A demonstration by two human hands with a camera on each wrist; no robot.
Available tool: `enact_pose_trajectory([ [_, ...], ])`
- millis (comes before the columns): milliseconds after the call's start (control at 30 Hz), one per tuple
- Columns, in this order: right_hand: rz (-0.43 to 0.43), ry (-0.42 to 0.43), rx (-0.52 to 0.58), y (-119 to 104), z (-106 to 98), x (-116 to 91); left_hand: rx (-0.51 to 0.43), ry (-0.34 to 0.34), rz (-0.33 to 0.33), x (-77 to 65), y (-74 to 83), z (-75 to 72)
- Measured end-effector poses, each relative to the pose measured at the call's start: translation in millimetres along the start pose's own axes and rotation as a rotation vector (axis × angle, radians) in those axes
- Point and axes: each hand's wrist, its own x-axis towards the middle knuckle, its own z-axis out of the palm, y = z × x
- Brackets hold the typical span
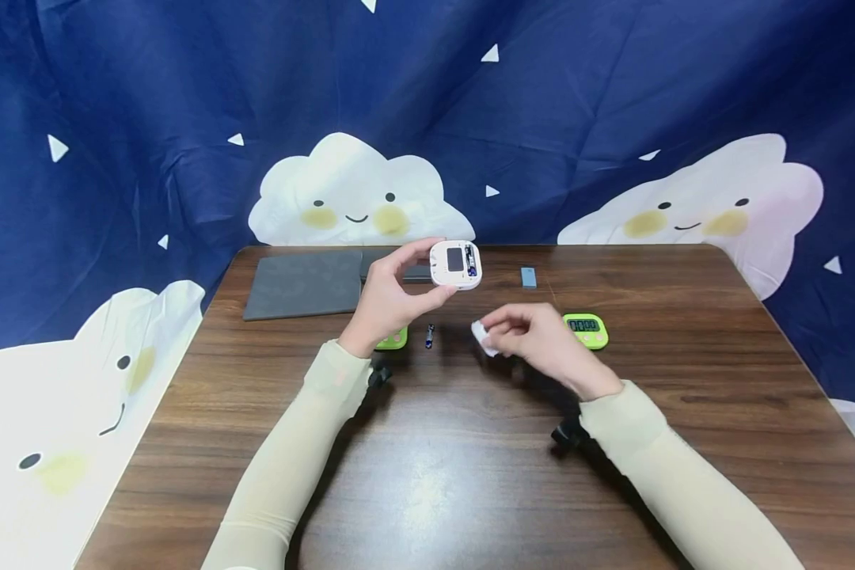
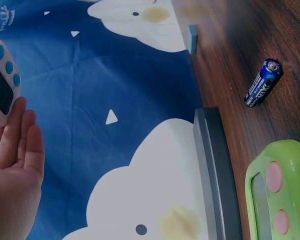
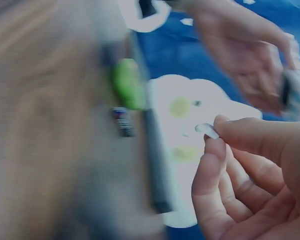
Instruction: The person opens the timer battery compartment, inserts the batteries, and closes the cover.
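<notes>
My left hand (image 1: 397,297) holds a white digital timer (image 1: 456,264) by its edges, raised above the table. Its back faces the head camera, with the battery slot uncovered and a dark blue battery (image 1: 471,260) inside. In the left wrist view, blue buttons (image 2: 9,66) and a dark screen show on the timer's front. Lower and to the right, my right hand (image 1: 541,340) pinches a small white piece (image 1: 483,338) between thumb and fingers. It looks like the battery cover, though blur hides its detail. A loose blue battery (image 2: 263,83) lies on the table between the hands.
One green timer (image 1: 587,331) lies right of my right hand; another green timer (image 1: 393,340) is partly hidden by my left wrist. Behind the left hand is a flat dark grey panel (image 1: 302,285). Farther back lies a small blue block (image 1: 528,277). A patterned curtain (image 1: 527,119) hangs behind.
</notes>
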Motion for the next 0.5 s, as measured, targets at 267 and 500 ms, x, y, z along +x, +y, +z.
enact_pose_trajectory([
  [267, -0.089, 0.133, 0.22, -39.9, -37.1, 4.4, 0.002, 0.002, 0.002, -1.4, 0.0, -0.2],
  [500, -0.132, 0.18, 0.36, -57.8, -43.2, 7.0, 0.016, -0.008, 0.022, -0.5, -1.1, 2.1],
])
